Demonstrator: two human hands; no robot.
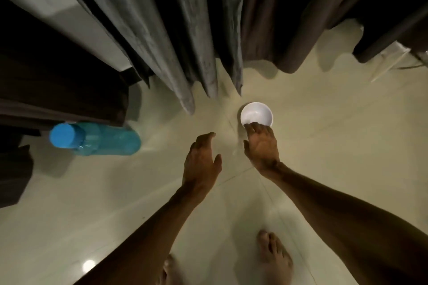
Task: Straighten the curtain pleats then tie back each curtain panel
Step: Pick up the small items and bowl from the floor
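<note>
So, my right hand [261, 146] has its fingers spread, tips on the near rim of the white bowl [256, 113] on the floor [335, 146]. My left hand [201, 157] hangs loose beside it, holding nothing. The grey curtain [185, 41] and brown curtain [289, 30] hang just beyond, untied. Guessing the bowl gets cleared first, then both hands go up to the pleats.

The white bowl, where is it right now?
In the head view, the white bowl sits on the floor right of centre, just in front of the hem of the grey curtain, with the right hand reaching its near rim.
</note>
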